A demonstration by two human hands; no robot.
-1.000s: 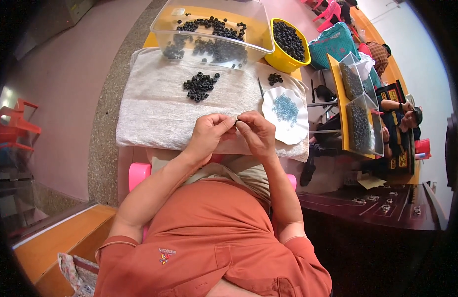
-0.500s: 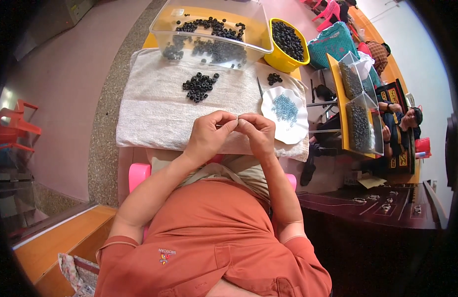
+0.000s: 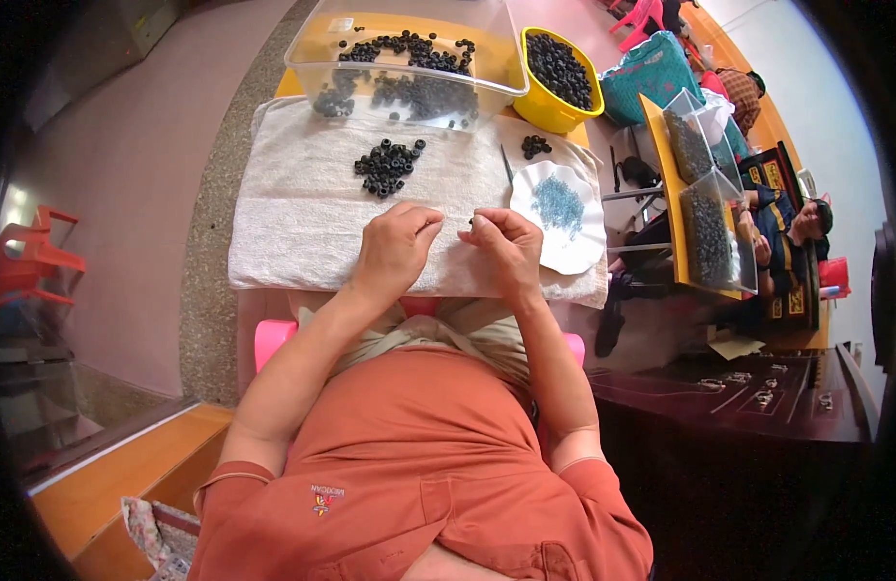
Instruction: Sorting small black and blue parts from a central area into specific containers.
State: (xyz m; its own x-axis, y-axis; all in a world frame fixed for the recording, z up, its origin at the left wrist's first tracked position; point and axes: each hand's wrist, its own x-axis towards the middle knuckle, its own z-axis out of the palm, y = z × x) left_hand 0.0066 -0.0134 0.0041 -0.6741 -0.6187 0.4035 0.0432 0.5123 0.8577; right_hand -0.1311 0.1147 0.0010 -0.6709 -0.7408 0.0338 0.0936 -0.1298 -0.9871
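Note:
Above the near part of a white towel, my two hands are apart. My left hand has its thumb and fingertips pinched together; whatever they may hold is too small to see. Between the thumb and finger of my right hand is a small black ring-like part. A pile of such black parts lies on the towel beyond my left hand. Beside my right hand stands a white wavy-edged plate with many tiny pale blue rings. A thin dark pointed tool lies at its left edge.
A see-through plastic bin holding black parts stands at the towel's far edge, next to a full yellow tub. A few black parts sit near the plate. At right, bins stand on another table, where a person sits.
My hands were touching at the fingertips and have now drawn apart, the left one to the left. A black part now shows in my right fingertips.

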